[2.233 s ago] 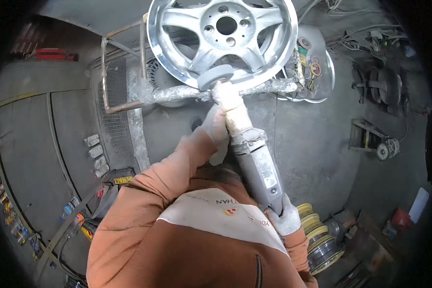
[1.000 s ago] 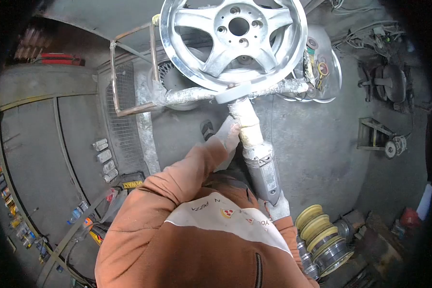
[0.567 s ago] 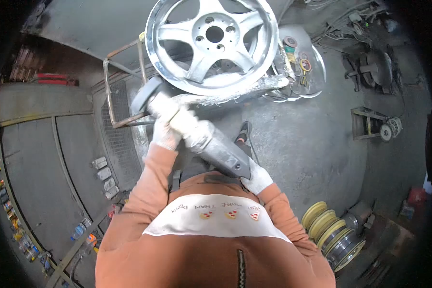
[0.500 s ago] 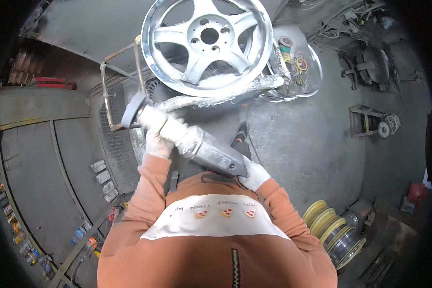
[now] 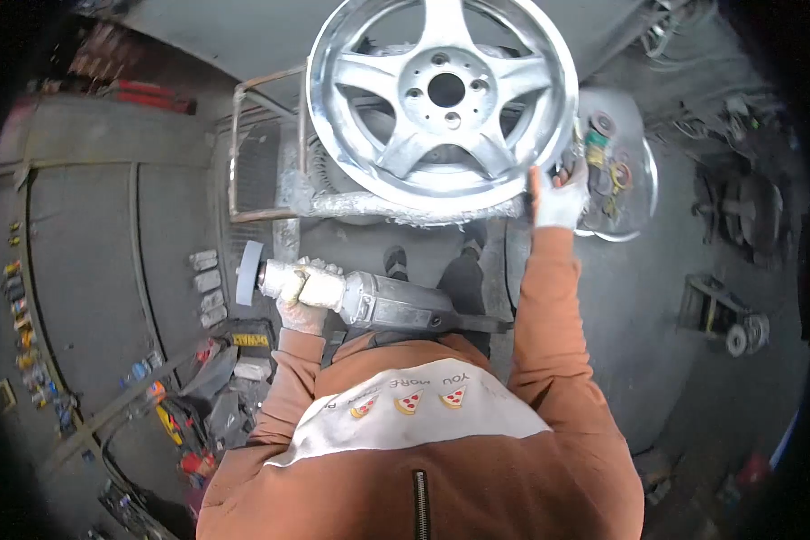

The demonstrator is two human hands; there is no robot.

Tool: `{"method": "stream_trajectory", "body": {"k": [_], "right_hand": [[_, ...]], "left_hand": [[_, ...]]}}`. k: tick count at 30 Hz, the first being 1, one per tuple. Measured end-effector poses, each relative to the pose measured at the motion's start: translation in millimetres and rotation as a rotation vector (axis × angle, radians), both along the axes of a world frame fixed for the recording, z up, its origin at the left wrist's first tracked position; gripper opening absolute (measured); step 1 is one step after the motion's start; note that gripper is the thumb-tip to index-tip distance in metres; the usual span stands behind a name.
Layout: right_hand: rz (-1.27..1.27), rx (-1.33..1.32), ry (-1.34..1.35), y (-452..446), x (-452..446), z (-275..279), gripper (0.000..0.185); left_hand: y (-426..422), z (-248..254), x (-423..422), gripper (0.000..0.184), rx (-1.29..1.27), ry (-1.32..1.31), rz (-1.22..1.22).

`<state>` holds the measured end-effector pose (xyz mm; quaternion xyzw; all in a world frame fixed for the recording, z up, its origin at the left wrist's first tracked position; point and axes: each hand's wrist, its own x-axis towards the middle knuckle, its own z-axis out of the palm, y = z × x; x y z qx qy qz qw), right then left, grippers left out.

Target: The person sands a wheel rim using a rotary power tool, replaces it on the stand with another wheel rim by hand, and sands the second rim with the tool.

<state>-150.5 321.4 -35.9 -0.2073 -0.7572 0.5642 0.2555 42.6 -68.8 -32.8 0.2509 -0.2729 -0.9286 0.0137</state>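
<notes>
My left hand point(image 5: 304, 297), in a dirty white glove, is closed around the wrapped front part of a grey power grinder point(image 5: 396, 302). The tool lies nearly level across my waist, its grey round abrasive wheel point(image 5: 250, 274) at the left end. A shiny alloy wheel rim point(image 5: 445, 58) with five spokes rests on a stand in front of me. At its lower right edge, my gloved right hand point(image 5: 562, 200) has its fingers curled against the rim; they are partly hidden. The grinder's rear end is apart from my right hand.
Under the rim runs a wrapped stand bar point(image 5: 405, 209). A tray point(image 5: 634, 117) with small discs and rings stands right of it. A metal frame point(image 5: 234, 153) is at left. A bench machine point(image 5: 738, 335) sits on the floor at right; several pale blocks point(image 5: 205, 281) lie at left.
My right hand has left the grinder's rear end and moved forward to the rim's lower right edge. The grinder has come closer and levelled out in my left hand. The view has shifted.
</notes>
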Motion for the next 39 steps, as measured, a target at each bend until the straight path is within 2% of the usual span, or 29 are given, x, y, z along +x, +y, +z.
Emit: {"method": "stream_trajectory", "body": {"k": [2, 5, 6, 8, 11, 12, 13, 14, 15, 17, 18, 20, 22, 24, 25, 26, 27, 28, 30, 32, 33, 35, 36, 37, 38, 39], "right_hand": [[0.183, -0.355, -0.252, 7.8, -25.5, -2.3, 0.065], [0.328, -0.035, -0.361, 16.0, -30.2, -20.2, 0.079], [0.307, 0.131, -0.272, 19.6, -33.0, -35.8, 0.082], [0.391, -0.224, -0.099, 30.2, -41.1, -56.1, 0.086], [0.550, 0.297, -0.141, 62.2, -91.5, 1.7, 0.069], [0.642, 0.241, -0.204, 74.8, -119.6, 14.5, 0.061], [0.770, 0.423, -0.265, 85.9, -154.1, 27.7, 0.056], [0.836, 0.561, -0.285, 82.9, -183.2, 54.3, 0.055], [0.907, 0.509, -0.238, 74.2, -206.8, 73.9, 0.054], [1.024, 0.694, -0.342, 46.8, -244.1, 120.3, 0.058], [1.025, 0.784, -0.367, 34.7, -254.2, 133.7, 0.061], [0.720, 0.890, -0.057, 24.4, -255.1, 123.2, 0.056], [0.509, 0.871, 0.111, 3.6, -208.0, 167.8, 0.055], [0.792, 0.287, 0.274, -10.5, -135.5, 179.2, 0.049], [1.047, 0.157, -0.387, -14.2, -89.8, 219.4, 0.042], [1.365, 0.310, -0.312, -8.2, -65.8, 201.3, 0.038], [1.563, 0.235, -0.383, -8.2, -40.9, 198.2, 0.037], [1.724, 0.235, -0.579, -13.4, -24.2, 184.2, 0.037], [1.666, 0.742, -0.750, -10.7, 23.4, 124.3, 0.043], [1.580, 0.897, -1.050, -9.0, 58.1, 83.7, 0.053], [1.545, 0.881, -1.075, -4.1, 83.6, 44.6, 0.053], [1.444, 0.792, -0.619, 9.5, 136.1, -25.9, 0.058], [1.414, 0.777, -0.664, 4.0, 150.3, -29.9, 0.058], [1.470, 0.552, -0.947, -8.0, 156.1, -36.6, 0.056], [1.504, 0.304, -1.208, -18.1, 164.0, -38.6, 0.055], [1.483, 0.284, -1.233, -23.9, 173.0, -29.3, 0.055]], "left_hand": [[1.3, -12.6, 1.1, 0.038, -0.013, 0.002, 0.020], [19.9, -5.5, -3.3, 0.041, -0.021, -0.025, 0.087], [25.2, -3.3, -4.1, 0.042, -0.022, -0.032, 0.126], [36.0, -5.9, -3.1, 0.044, -0.018, -0.051, 0.202], [49.6, -8.2, 2.4, 0.039, -0.108, 0.047, 0.214], [53.1, -6.6, 4.1, 0.039, -0.114, 0.043, 0.221], [55.8, -4.2, 4.5, 0.039, -0.122, 0.019, 0.238], [57.7, -2.2, 2.4, 0.039, -0.128, 0.003, 0.249], [54.2, -11.5, 6.9, 0.041, -0.126, -0.034, 0.262], [58.5, -3.3, 3.5, 0.041, -0.123, -0.030, 0.276], [60.2, -0.1, 2.3, 0.042, -0.112, -0.033, 0.286], [59.6, -1.5, 3.0, 0.042, -0.126, -0.026, 0.282], [55.6, -6.8, 0.3, 0.045, -0.116, 0.022, 0.254], [55.1, 1.7, -4.4, 0.043, -0.133, -0.011, 0.278], [54.0, 4.4, -6.6, 0.042, -0.153, -0.051, 0.285], [50.5, 3.4, -8.4, 0.042, -0.143, -0.045, 0.267], [45.6, 0.9, -11.7, 0.042, -0.101, -0.024, 0.264], [40.8, -2.3, -14.9, 0.042, -0.056, -0.003, 0.259], [32.3, -5.5, -23.0, 0.042, -0.006, 0.003, 0.213], [28.1, 6.3, -28.0, 0.043, -0.137, -0.030, 0.157], [26.2, 8.0, -30.0, 0.041, -0.118, -0.046, 0.127], [24.8, 9.4, -37.2, 0.042, -0.070, -0.045, 0.048], [21.9, 6.8, -38.6, 0.043, -0.037, -0.050, 0.007], [14.2, -8.0, -38.6, 0.045, -0.013, -0.050, -0.084], [24.5, 9.7, -42.9, 0.043, -0.034, 0.004, -0.141], [26.4, 4.6, -43.1, 0.043, -0.023, 0.000, -0.176]]}}
